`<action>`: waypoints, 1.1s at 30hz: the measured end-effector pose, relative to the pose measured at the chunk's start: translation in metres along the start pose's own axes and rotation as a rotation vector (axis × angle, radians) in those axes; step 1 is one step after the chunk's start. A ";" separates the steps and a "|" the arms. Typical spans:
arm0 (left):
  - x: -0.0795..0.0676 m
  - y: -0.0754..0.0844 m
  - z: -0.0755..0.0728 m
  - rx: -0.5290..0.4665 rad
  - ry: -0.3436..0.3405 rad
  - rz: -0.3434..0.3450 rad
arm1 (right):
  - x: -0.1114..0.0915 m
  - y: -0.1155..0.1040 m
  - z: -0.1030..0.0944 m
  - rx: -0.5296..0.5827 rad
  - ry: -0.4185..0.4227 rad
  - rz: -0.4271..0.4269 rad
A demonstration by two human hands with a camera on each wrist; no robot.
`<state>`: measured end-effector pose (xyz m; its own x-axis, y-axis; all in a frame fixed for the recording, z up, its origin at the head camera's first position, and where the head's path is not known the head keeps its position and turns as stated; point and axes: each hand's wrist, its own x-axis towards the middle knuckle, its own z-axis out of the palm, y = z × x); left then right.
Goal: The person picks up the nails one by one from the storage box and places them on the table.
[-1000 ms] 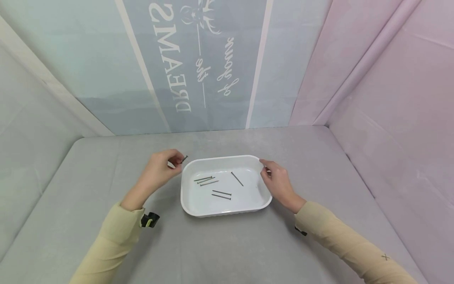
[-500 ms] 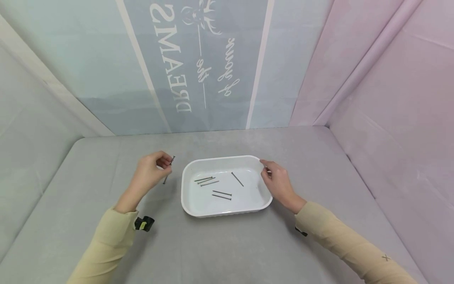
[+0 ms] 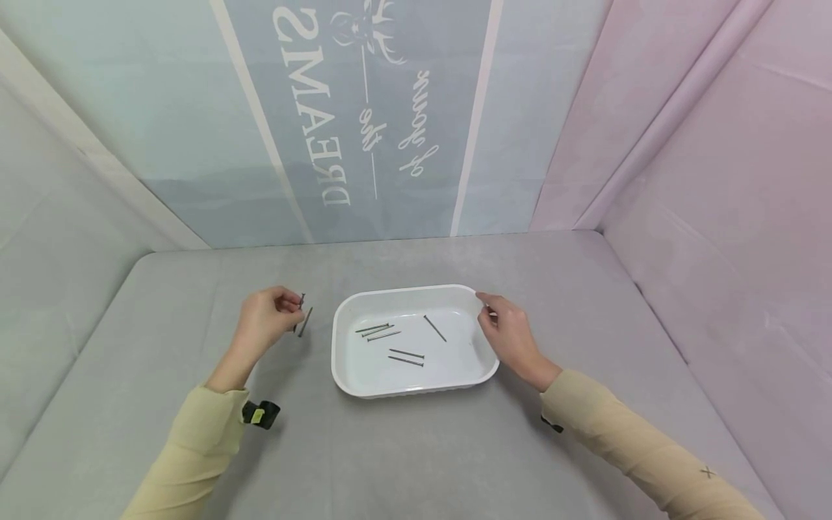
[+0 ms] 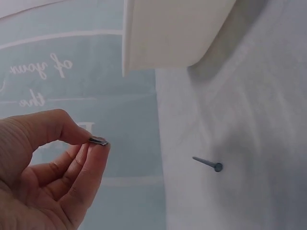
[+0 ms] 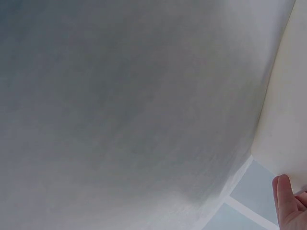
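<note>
In the head view my left hand pinches a nail between thumb and fingertips, above the table left of the tray. The left wrist view shows the end of this held nail at the fingertips. Just right of that hand lies another nail on the table, apart from the fingers. A white tray holds several nails, some grouped at the left and one slanted at the right. My right hand grips the tray's right rim near its far corner.
The grey table extends around the tray. Behind it hangs a blue-grey printed cloth with mirrored lettering. Pale cloth walls stand at both sides.
My left hand has moved left, away from the tray's left rim, with the nail in it. The nail on the table has come into fuller view. The right hand and tray stay put.
</note>
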<state>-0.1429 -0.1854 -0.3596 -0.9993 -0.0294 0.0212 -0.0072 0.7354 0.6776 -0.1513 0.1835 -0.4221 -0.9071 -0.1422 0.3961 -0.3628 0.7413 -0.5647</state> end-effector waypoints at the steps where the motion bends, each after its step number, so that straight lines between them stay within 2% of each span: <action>1: 0.000 -0.001 0.000 -0.007 -0.008 -0.016 | 0.000 0.000 0.000 0.000 0.001 0.001; 8: 0.001 -0.009 0.001 -0.042 -0.054 -0.139 | 0.000 0.000 0.001 -0.002 0.001 0.007; 16: 0.001 -0.020 0.004 -0.058 -0.081 -0.182 | -0.001 0.001 0.002 0.001 0.005 -0.014; 27: 0.003 -0.035 0.007 -0.065 -0.134 -0.257 | -0.001 0.003 0.003 -0.004 -0.008 0.003; 33: 0.005 -0.044 0.009 -0.041 -0.161 -0.283 | -0.002 0.002 0.003 -0.008 0.005 -0.004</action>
<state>-0.1475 -0.2119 -0.3964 -0.9508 -0.1187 -0.2860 -0.2868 0.6857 0.6690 -0.1511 0.1832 -0.4259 -0.9046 -0.1417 0.4021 -0.3646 0.7458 -0.5575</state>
